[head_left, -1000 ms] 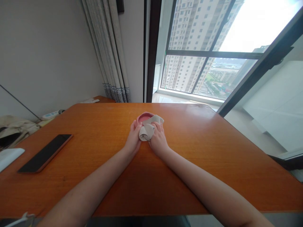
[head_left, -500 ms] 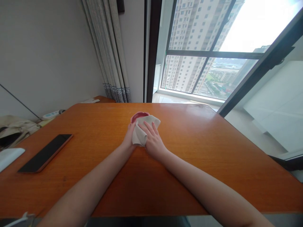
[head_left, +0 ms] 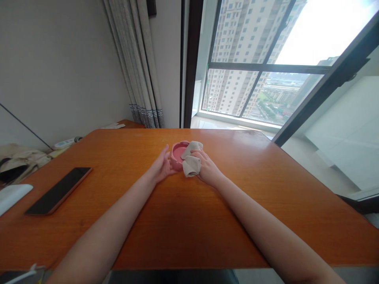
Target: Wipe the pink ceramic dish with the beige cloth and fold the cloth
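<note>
Pink dish (head_left: pixel 177 152) here: left hand (head_left: pixel 162 165) spread against its left, right hand (head_left: pixel 207 166) pinching cloth (head_left: pixel 191 166) over its right rim! Loose steadying could let it skid.

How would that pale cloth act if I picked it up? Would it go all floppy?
Probably floppy: the pale cloth bends into soft folds under the right hand. It is likely light too, since its edges look thin. It probably wouldn't roll far, as its shape looks loose and uneven.
</note>
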Available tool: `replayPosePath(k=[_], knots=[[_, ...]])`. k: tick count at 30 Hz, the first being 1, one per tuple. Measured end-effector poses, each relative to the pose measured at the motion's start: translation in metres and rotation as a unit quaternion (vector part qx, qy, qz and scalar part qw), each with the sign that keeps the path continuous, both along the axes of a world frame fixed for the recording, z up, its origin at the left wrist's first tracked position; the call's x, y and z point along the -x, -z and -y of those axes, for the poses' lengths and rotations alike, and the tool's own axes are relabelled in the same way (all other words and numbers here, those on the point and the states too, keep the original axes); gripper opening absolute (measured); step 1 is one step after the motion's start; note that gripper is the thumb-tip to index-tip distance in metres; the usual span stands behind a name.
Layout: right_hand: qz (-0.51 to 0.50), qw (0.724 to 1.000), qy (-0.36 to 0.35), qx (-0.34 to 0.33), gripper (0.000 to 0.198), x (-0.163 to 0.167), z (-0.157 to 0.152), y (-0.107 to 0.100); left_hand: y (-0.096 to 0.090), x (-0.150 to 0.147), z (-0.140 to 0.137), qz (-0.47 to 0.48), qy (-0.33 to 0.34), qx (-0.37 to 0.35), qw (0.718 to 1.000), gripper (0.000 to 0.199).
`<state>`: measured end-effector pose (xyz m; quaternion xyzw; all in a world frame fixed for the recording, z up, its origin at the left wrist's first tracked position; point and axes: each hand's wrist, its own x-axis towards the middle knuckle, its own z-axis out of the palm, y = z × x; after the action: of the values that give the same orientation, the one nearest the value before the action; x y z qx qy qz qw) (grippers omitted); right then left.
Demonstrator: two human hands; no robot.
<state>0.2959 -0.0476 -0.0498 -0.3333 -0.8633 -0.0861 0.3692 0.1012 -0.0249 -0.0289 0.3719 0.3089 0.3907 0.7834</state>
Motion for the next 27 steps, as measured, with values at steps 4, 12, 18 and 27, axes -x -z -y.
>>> replayPosePath(k=[4, 12, 18, 27], knots=[[0.018, 0.999, -0.023, 0.017, 0.034, 0.007, 0.003, 0.002, -0.001, 0.004, -0.003, -0.006, -0.039, -0.009, 0.999, 0.039], [-0.035, 0.993, 0.112, -0.019, 0.050, 0.045, 0.018, 0.020, 0.007, -0.029, 0.012, 0.060, -0.151, 0.006, 0.987, 0.026], [-0.001, 0.998, 0.066, -0.026, 0.032, 0.014, 0.006, 0.004, 0.008, -0.013, 0.006, 0.052, -0.018, -0.002, 0.998, 0.038], [0.013, 0.999, 0.051, -0.001, 0.040, 0.030, 0.008, 0.013, 0.013, -0.018, 0.002, 0.014, -0.140, 0.025, 0.990, 0.030]])
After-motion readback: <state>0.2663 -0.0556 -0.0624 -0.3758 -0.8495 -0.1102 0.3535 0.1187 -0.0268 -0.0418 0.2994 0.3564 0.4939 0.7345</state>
